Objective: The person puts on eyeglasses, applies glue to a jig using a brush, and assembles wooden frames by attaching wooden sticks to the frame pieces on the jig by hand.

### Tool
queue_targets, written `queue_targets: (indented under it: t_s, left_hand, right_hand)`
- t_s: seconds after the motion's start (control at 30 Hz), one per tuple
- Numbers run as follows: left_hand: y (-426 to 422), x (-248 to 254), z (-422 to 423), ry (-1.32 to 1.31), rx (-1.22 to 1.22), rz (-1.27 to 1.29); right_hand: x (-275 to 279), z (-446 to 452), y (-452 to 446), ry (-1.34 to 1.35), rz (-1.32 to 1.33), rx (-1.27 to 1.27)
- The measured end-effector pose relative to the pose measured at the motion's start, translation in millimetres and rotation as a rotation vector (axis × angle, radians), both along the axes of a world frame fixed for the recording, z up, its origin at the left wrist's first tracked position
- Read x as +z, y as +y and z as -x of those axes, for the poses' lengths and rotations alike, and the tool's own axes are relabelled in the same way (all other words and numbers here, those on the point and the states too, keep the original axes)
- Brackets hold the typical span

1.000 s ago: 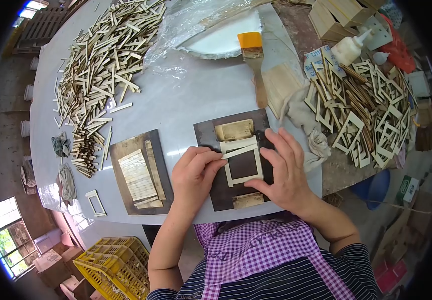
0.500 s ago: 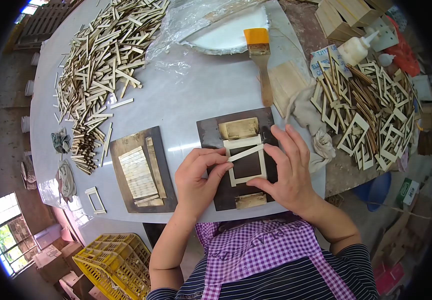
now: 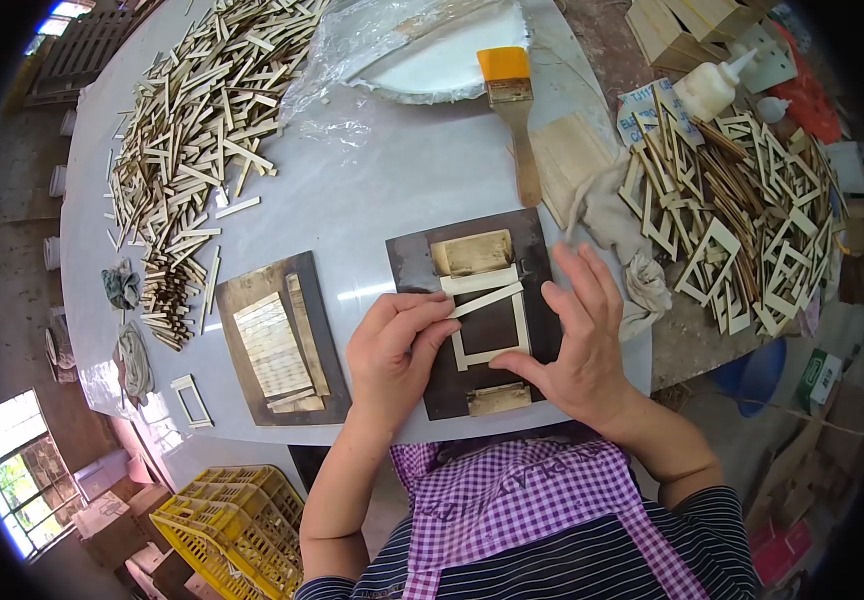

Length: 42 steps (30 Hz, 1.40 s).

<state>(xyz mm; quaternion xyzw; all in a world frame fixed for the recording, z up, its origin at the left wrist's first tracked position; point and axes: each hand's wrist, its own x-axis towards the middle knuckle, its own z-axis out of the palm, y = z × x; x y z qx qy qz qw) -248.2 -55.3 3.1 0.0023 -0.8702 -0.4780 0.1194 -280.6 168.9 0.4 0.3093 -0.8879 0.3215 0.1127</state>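
Observation:
My left hand [image 3: 390,345] pinches the left end of a thin wooden strip [image 3: 489,300] between thumb and fingers. The strip slants across the upper part of a small rectangular wooden frame [image 3: 522,328], its far end near the frame's right side. That frame lies on a dark board [image 3: 415,258] between two wooden blocks, an upper one [image 3: 474,254] and a lower one [image 3: 498,400]. My right hand [image 3: 584,350] is open, fingers spread beside the frame's right edge, with the thumb tip at its lower right corner.
Left of my hands, a second board [image 3: 327,340] carries a row of pale strips [image 3: 270,345]. Loose sticks [image 3: 212,120] heap at the upper left; finished frames [image 3: 752,230] pile at the right. A brush [image 3: 517,120], cloth [image 3: 642,285] and glue bottle [image 3: 712,92] lie farther back.
My right fingers have come off the strip's right end and spread apart, moving slightly right. My left hand keeps its pinch on the strip. The whole view has shifted a little.

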Motion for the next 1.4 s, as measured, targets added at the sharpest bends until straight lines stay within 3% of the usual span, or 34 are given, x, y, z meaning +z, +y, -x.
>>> queue_targets:
  t_s: [0.47, 0.83, 1.4]
  left_hand:
    - [-2, -1, -7, -0.023, -0.03, -0.098]
    - [1, -2, 3, 0.093, -0.017, 0.12]
    - [2, -18, 13, 0.14, 0.107, 0.246]
  right_hand:
    - [0, 2, 3, -0.008, -0.013, 0.008]
    - [-1, 5, 3, -0.043, -0.013, 0.021]
    - [19, 13, 1, -0.132, -0.231, 0.056]
